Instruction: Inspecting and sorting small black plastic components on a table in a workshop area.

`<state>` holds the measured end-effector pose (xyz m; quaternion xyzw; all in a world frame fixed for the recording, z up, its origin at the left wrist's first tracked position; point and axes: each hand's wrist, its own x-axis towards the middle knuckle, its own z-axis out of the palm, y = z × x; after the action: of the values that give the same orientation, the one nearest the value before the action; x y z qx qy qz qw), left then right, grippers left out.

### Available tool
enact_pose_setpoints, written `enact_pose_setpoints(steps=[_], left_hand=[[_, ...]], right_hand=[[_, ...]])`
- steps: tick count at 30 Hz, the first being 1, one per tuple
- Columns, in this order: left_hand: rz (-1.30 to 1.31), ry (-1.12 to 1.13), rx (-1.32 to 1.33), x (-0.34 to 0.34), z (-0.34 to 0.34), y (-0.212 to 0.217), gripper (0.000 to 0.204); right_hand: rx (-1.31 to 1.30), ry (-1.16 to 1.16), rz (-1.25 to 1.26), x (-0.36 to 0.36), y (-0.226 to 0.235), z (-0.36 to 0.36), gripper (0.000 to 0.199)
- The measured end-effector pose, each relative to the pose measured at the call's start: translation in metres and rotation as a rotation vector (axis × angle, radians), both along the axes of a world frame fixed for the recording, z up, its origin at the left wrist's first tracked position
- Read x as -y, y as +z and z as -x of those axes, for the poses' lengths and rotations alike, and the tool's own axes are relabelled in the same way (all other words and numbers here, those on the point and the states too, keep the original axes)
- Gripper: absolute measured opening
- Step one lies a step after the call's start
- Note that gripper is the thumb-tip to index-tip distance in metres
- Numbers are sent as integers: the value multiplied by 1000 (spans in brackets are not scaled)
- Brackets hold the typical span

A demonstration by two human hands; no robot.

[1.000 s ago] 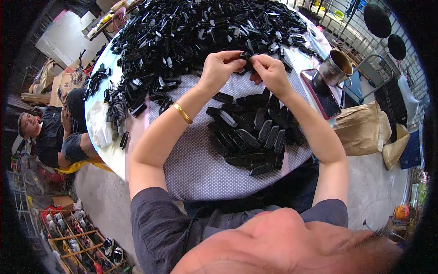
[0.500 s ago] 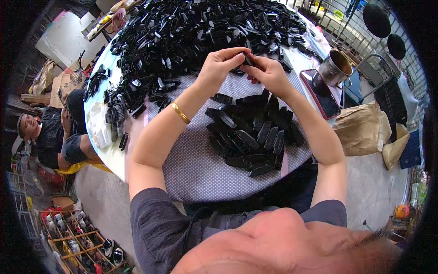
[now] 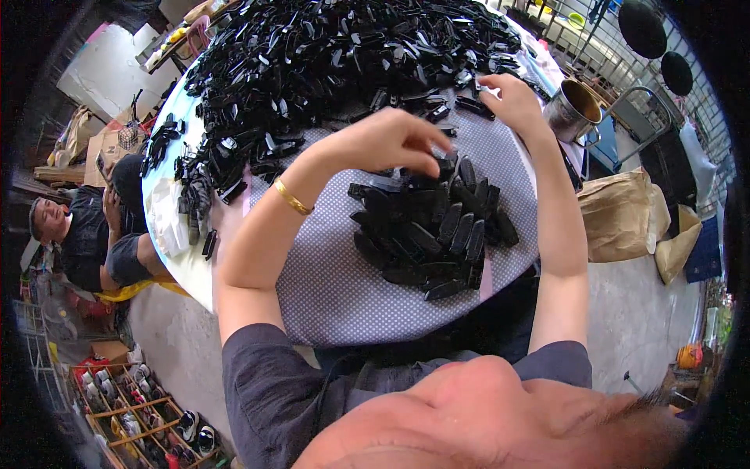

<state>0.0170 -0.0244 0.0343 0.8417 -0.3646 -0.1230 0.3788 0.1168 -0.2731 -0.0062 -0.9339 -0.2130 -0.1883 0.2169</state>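
Note:
My left hand (image 3: 384, 142), a gold bangle on its wrist, hovers over the far side of the nearer heap of elongated black plastic pieces (image 3: 426, 234). Its thumb and fingers are apart, close above the pieces, and it seems to hold nothing. Reaching out to the right edge of the big pile of similar glossy black pieces (image 3: 305, 70) is my right hand (image 3: 512, 103). A gap shows between its thumb and forefinger, and the fingertips are beside a few loose pieces (image 3: 474, 106). The exact kind of piece is too small to make out.
A dotted grey cloth (image 3: 328, 301) covers the round table. At its right stand a metal pot (image 3: 574, 109) and a brown paper bag (image 3: 621, 215). White plastic (image 3: 168, 215) lies on the left edge. Another person (image 3: 94, 227) sits at the left, near a shoe rack (image 3: 137, 418).
My hands, together around a black piece before, have separated. The left came down and nearer to the small heap; the right moved right to the big pile's edge.

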Motion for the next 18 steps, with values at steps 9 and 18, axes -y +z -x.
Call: enact_pose_setpoints(steps=[9, 18], left_hand=[[-82, 152, 662, 25, -48, -58, 28], [-32, 337, 496, 18, -25, -57, 23]], right_hand=[[375, -4, 205, -45, -46, -25, 28], [266, 124, 9, -37, -48, -37, 24]])
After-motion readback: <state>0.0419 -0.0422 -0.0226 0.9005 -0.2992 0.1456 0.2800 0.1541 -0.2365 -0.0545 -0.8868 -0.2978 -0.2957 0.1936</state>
